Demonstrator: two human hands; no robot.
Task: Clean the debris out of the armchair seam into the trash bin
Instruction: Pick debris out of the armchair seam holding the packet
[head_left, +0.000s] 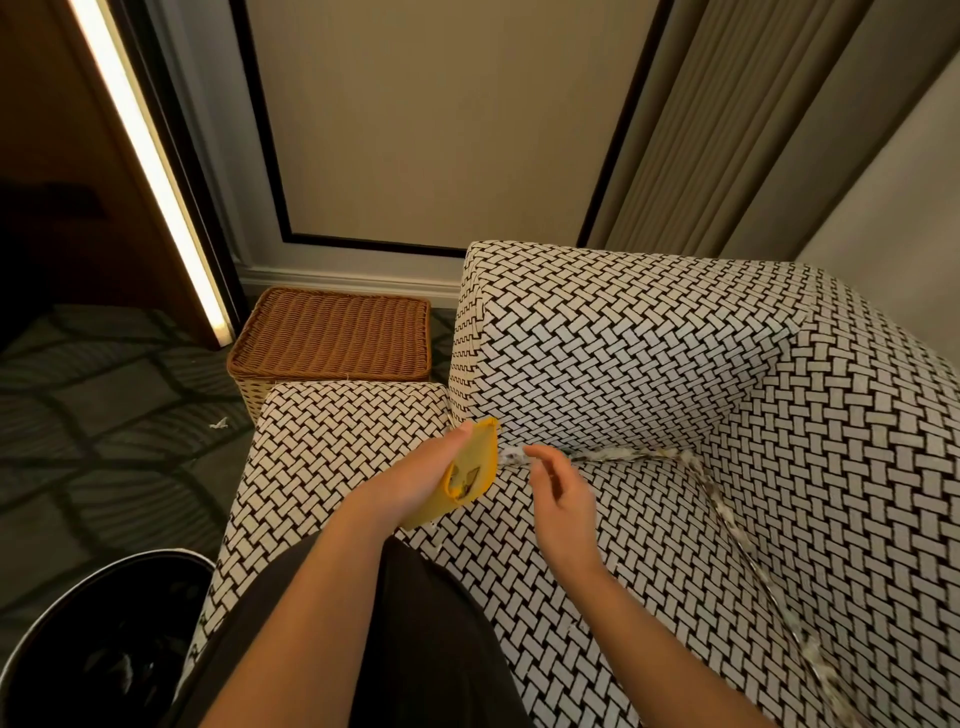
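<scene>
The armchair (649, 364) has a black-and-white woven pattern. Pale crumbly debris (618, 456) lines the seam along the back of the seat and runs down the right-side seam (727, 519). My left hand (415, 478) grips a folded yellow cloth (470, 470) at the seat's left rear corner; a few bits lie in its fold. My right hand (558, 499) hovers just right of the cloth, fingers relaxed and holding nothing, close above the seam. A black trash bin (98, 654) with a dark liner stands on the floor at the lower left.
A brown wicker basket (332, 332) with its lid on sits on the floor behind the chair's left arm (332, 431). A small white scrap (219, 423) lies on the patterned carpet. Wall panel and curtains stand behind the chair.
</scene>
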